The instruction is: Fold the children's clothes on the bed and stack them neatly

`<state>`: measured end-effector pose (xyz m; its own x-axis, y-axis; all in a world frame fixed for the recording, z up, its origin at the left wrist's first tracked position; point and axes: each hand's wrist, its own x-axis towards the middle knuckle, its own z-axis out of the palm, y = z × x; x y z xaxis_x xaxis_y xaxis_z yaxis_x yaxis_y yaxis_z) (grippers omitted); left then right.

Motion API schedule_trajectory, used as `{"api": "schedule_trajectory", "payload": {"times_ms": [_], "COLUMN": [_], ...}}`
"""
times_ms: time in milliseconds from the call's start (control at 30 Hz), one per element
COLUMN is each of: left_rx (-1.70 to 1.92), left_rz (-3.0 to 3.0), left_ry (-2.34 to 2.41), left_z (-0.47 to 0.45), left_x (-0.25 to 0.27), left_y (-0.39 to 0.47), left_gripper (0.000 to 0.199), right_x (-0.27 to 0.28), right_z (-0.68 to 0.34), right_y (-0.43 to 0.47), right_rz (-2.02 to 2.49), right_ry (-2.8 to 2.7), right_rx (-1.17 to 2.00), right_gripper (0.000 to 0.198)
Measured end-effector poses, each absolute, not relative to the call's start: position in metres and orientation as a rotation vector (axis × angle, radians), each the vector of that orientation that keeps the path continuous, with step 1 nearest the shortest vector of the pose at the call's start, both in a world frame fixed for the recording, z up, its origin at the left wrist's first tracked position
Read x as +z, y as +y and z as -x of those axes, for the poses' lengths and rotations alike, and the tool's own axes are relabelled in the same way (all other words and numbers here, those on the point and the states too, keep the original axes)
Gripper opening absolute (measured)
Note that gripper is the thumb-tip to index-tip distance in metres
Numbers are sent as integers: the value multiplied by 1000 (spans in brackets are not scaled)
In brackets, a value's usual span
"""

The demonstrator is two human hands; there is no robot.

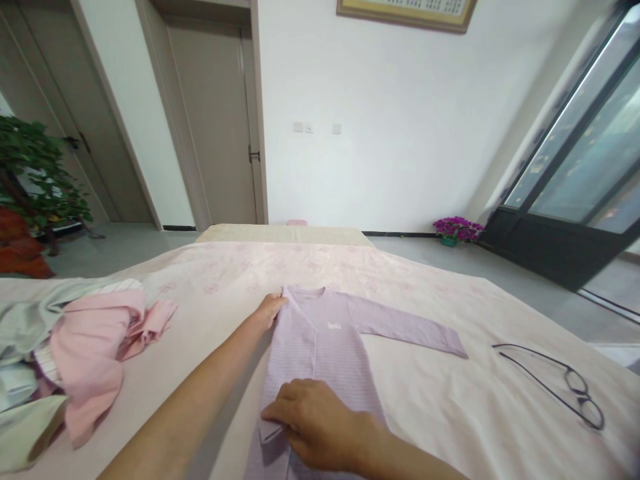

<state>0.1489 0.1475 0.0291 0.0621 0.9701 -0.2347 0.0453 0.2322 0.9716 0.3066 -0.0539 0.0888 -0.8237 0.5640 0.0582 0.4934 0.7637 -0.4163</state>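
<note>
A lavender long-sleeved baby garment point(340, 353) with fine ribbing and a small pale print on its chest lies flat on a pinkish cloth point(425, 393). My left hand point(273, 309) is closed on its left shoulder corner. The left sleeve is folded inward and lies down along the front. Near that sleeve's lower end, my right hand point(315, 420) is closed with thumb and fingers on the cuff. The other sleeve point(407, 327) stretches out to the right. My right hand and forearm hide part of the garment's lower half, and the frame cuts off its bottom.
A loose pile of clothes point(95, 347), pink, grey and pale green, lies at the left. Black-framed glasses point(575, 383) rest unfolded on the cloth at the right. Beyond the cloth are a door point(215, 120), a white wall and purple flowers point(457, 229) in a green pot.
</note>
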Motion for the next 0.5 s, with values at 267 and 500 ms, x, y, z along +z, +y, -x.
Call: {"api": "schedule_trajectory", "payload": {"times_ms": [267,500], "left_rx": [921,744], "left_rz": [-1393,-1593], "left_ry": [1673,1915], "left_z": [-146,-140], "left_x": [19,7], "left_y": [175,188], "left_gripper": [22,19], "right_x": [53,33], "right_z": [-293,-290], "right_y": [-56,-62], "right_rz": [860,799], "right_ry": [-2848,-2787], "right_rx": [197,195], "right_gripper": [13,13]}}
